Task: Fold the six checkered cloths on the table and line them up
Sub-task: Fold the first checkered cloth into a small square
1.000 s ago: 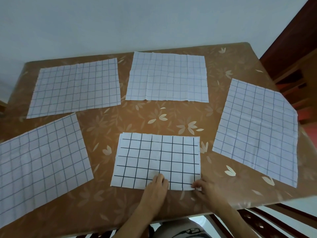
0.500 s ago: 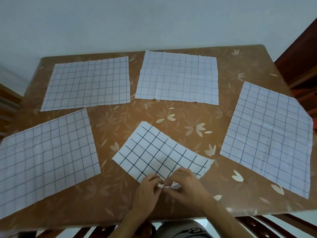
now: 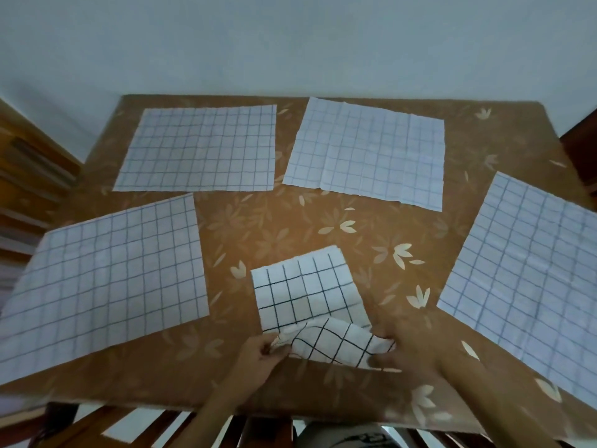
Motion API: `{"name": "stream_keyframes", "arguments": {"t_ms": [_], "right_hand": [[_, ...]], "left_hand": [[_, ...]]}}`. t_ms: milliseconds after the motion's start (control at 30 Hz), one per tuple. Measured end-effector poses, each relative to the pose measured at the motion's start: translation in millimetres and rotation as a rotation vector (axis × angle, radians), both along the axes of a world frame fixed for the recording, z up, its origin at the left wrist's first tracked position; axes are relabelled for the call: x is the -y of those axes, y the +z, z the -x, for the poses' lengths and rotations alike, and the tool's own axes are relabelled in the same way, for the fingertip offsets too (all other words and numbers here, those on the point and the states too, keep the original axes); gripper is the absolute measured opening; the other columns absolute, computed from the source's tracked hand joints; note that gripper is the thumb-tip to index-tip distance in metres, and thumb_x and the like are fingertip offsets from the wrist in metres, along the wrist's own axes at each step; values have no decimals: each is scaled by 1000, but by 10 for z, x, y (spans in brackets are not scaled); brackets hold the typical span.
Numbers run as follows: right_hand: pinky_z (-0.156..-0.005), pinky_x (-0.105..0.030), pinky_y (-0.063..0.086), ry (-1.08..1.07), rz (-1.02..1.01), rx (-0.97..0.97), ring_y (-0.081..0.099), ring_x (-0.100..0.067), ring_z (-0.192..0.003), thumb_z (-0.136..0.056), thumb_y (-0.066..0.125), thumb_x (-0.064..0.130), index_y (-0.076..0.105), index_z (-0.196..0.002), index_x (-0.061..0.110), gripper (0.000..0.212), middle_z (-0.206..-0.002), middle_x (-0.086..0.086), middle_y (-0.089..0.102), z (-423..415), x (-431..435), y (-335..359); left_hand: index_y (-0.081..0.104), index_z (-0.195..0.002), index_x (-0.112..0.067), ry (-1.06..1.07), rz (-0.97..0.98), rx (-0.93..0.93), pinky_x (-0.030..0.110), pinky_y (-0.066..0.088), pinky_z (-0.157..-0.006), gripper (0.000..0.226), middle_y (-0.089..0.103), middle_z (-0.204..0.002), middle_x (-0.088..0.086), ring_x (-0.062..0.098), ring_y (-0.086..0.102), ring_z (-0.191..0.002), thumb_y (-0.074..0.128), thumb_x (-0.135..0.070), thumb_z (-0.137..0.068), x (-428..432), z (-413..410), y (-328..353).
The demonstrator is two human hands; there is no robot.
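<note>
Because I want a neat second fold, my left hand (image 3: 258, 352) and right hand (image 3: 405, 352) each grip the near edge of the bold-checked cloth (image 3: 307, 292), pinched shut and lifted clear of the counter (image 3: 290, 227).

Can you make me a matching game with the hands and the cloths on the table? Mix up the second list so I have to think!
Things:
1. dark-lined cloth
2. far left cloth
3. right cloth
4. left hand

Places or states:
A. lies flat at the table's right edge
B. pinches the near left corner of a cloth
C. being folded, its near edge lifted
D. lies flat at the back, beside another cloth

Pairs: 1-C, 2-D, 3-A, 4-B
</note>
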State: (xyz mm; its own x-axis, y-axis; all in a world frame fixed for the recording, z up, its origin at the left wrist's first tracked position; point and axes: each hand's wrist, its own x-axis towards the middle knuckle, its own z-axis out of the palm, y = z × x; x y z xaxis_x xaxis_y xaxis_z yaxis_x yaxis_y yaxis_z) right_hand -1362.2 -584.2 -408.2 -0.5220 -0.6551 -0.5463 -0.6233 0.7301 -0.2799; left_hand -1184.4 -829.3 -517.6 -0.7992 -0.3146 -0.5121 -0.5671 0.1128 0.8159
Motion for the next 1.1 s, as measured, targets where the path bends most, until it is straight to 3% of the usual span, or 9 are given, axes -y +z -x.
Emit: {"name": "stream_keyframes", "arguments": {"t_ms": [100,167,233,267,367,467,633,900,1100], "right_hand": [[-66,-5,35,-189,83,304,54,4,-89,-82,70,54,54,-82,51,16,-86,27,49,70,110,294],[-77,-1,43,-414,253,661,60,9,-86,-85,74,34,61,-94,44,20,-91,23,62,124,133,381],[-92,-18,51,-567,402,885,67,-3,-103,-85,75,17,67,-116,26,33,-112,8,72,189,97,285],[-90,-19,52,-623,442,924,67,-6,-107,-84,75,11,66,-119,20,38,-115,5,72,179,77,214],[-86,-23,56,-685,403,766,69,-6,-101,-75,83,9,67,-115,22,45,-105,10,75,117,-9,-183],[-96,-34,55,-750,282,642,67,-5,-100,-70,88,24,68,-99,32,36,-103,13,72,3,-80,-581],[-101,-39,49,-720,68,492,62,-7,-103,-76,70,60,70,-113,31,47,-111,13,67,-79,-125,-1051],[-89,-28,43,-651,-32,321,56,-3,-92,-87,59,56,71,-104,38,28,-96,16,63,-109,-64,-850],[-62,-9,37,-775,14,467,59,-2,-84,-84,74,26,72,-102,22,18,-98,5,68,-244,-92,-855]], "left_hand": [[74,-82,-18,110,-126,40,24,57,-71,9,76,-79,2,15,71,-75,70,-17,-91,-32,49,9],[73,-95,-16,202,-236,73,34,60,-78,6,77,-91,1,19,73,-85,69,-17,-91,-31,61,-14],[72,-101,-16,263,-255,98,37,61,-79,10,77,-94,2,18,74,-86,67,-18,-93,-13,58,-53],[72,-100,-14,285,-237,108,34,61,-76,10,77,-90,5,18,74,-82,67,-19,-93,-5,64,-61],[68,-92,-10,347,-161,122,19,55,-57,10,72,-70,5,16,71,-63,66,-19,-94,15,100,-91],[68,-98,-14,406,-250,142,34,61,-63,7,74,-88,5,21,74,-78,67,-18,-93,33,147,-133],[63,-110,-18,362,-255,139,46,63,-68,17,69,-108,3,22,68,-96,67,-19,-93,59,177,-159],[61,-116,-14,273,-74,139,45,62,-60,29,70,-105,7,24,69,-93,70,-24,-90,199,41,-274],[66,-108,-21,133,77,65,31,60,-57,17,74,-94,-1,16,71,-86,69,-22,-91,254,37,-345]]}}
